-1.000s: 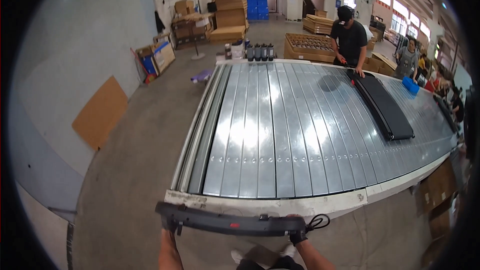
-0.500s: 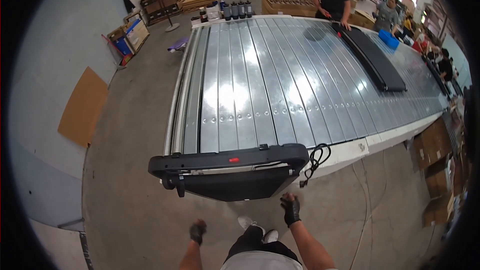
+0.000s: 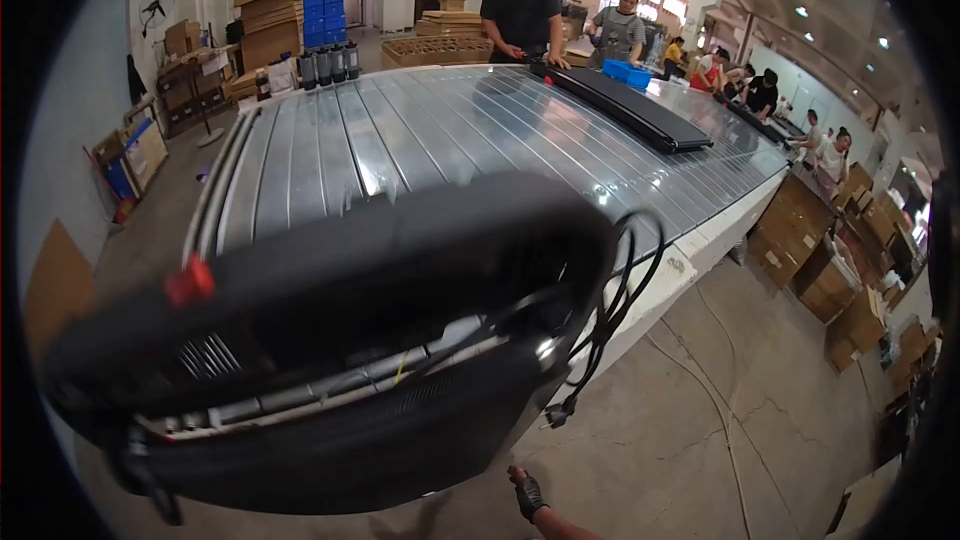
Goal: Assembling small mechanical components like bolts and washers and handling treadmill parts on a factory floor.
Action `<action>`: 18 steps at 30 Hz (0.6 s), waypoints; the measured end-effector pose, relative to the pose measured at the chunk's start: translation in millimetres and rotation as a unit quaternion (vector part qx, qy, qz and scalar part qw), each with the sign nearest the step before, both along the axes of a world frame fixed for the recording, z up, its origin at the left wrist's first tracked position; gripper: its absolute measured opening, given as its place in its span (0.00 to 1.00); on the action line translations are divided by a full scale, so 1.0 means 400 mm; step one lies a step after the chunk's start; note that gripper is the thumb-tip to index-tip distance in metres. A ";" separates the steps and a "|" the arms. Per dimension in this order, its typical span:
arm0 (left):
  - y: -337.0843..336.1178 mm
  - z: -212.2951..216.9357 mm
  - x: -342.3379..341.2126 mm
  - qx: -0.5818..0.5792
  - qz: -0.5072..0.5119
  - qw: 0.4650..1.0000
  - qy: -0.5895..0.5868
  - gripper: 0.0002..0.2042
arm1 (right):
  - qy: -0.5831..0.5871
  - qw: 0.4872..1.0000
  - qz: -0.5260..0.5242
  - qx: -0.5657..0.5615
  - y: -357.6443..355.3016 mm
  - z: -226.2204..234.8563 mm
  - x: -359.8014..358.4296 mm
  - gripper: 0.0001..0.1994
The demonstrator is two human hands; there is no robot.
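A black treadmill (image 3: 330, 250) fills the near left, blurred, resting at the near end of the metal-slatted table (image 3: 420, 130). A red switch (image 3: 190, 282) sits on its end frame, and a looped black power cord (image 3: 628, 290) hangs off its right side, the plug (image 3: 560, 413) dangling. My right hand (image 3: 527, 495), in a black fingerless glove, is below the treadmill's lower right edge, seemingly apart from it. Its fingers reach out and hold nothing I can see. My left hand is not visible; the treadmill covers much of that side.
Across the table a person in black (image 3: 520, 15) handles a second black treadmill (image 3: 630, 110). A blue bin (image 3: 626, 73) and several dark canisters (image 3: 330, 65) stand on the table. Cardboard boxes (image 3: 790, 230) line the right; cables (image 3: 728, 380) cross the floor.
My view has tipped up and come closer to the treadmill, which now looks much larger. My left hand has gone out of sight; my right hand sits lower in the picture.
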State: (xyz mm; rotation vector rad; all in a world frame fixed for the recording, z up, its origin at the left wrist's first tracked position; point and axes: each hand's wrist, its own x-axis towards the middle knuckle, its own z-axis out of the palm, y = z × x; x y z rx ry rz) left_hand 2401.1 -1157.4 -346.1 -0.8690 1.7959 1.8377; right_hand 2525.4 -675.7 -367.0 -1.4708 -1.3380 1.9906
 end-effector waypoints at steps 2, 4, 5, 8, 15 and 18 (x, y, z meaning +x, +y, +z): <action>0.043 -0.228 -0.104 0.045 0.014 0.998 0.028 0.24 | 0.027 0.998 -0.050 0.031 0.064 -0.186 0.023 0.27; -0.010 -0.430 -0.204 -0.038 -0.194 0.945 0.259 0.21 | 0.080 0.994 -0.070 0.033 0.068 -0.400 -0.023 0.25; 0.016 -0.467 -0.227 -0.051 -0.037 0.993 0.099 0.19 | 0.076 0.993 -0.088 0.028 0.079 -0.482 -0.040 0.24; 0.213 -0.541 -0.273 0.020 -0.056 0.992 0.114 0.19 | 0.000 0.992 -0.088 0.090 0.268 -0.754 -0.060 0.24; 0.362 -0.542 -0.207 0.078 -0.064 0.988 0.114 0.19 | 0.277 0.949 -0.148 -0.018 0.304 -0.842 -0.106 0.26; 0.265 -0.516 -0.185 0.053 -0.020 0.992 0.110 0.19 | 0.202 0.961 -0.179 -0.058 0.114 -0.677 -0.152 0.27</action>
